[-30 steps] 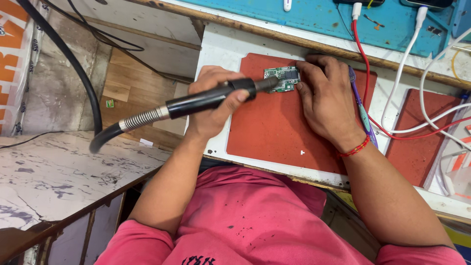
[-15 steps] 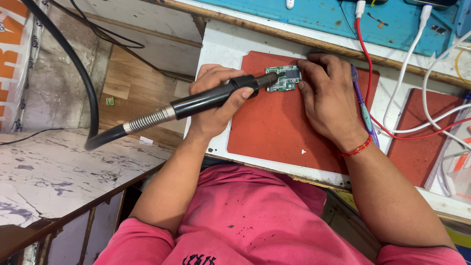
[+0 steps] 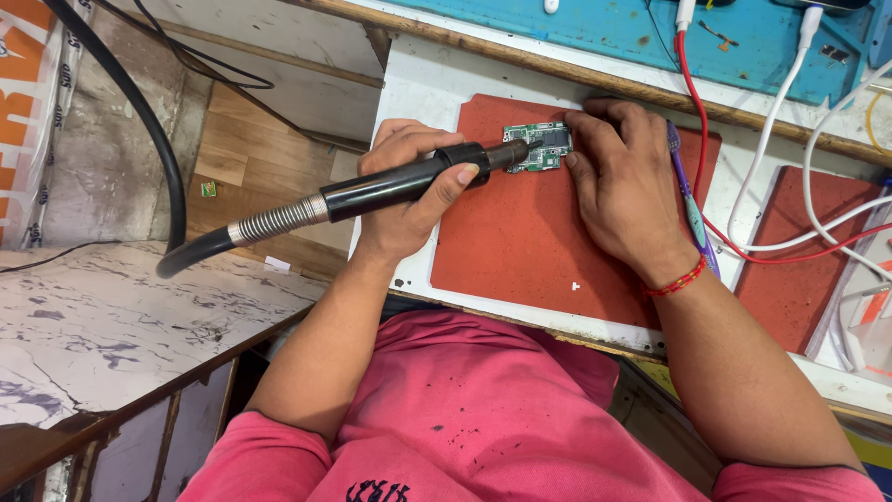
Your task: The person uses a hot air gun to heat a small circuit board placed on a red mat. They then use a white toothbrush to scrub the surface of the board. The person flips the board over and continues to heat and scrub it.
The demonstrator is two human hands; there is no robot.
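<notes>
Fingers of your left hand (image 3: 409, 191) wrap the black hot-air handpiece (image 3: 400, 184), its nozzle over the green circuit board (image 3: 539, 146). Your right hand (image 3: 623, 186) presses curled fingertips on the board's far edge, pinning it to the red mat (image 3: 520, 251); a purple toothbrush (image 3: 689, 200) lies just beyond your knuckles.

A white bench (image 3: 420, 88) carries a red mat (image 3: 520, 242), with a small green board (image 3: 539, 146) lying near the mat's far edge. Right of that mat lie a purple toothbrush (image 3: 689, 200), red and white cables (image 3: 757, 256), and a second red mat (image 3: 804, 270).
</notes>
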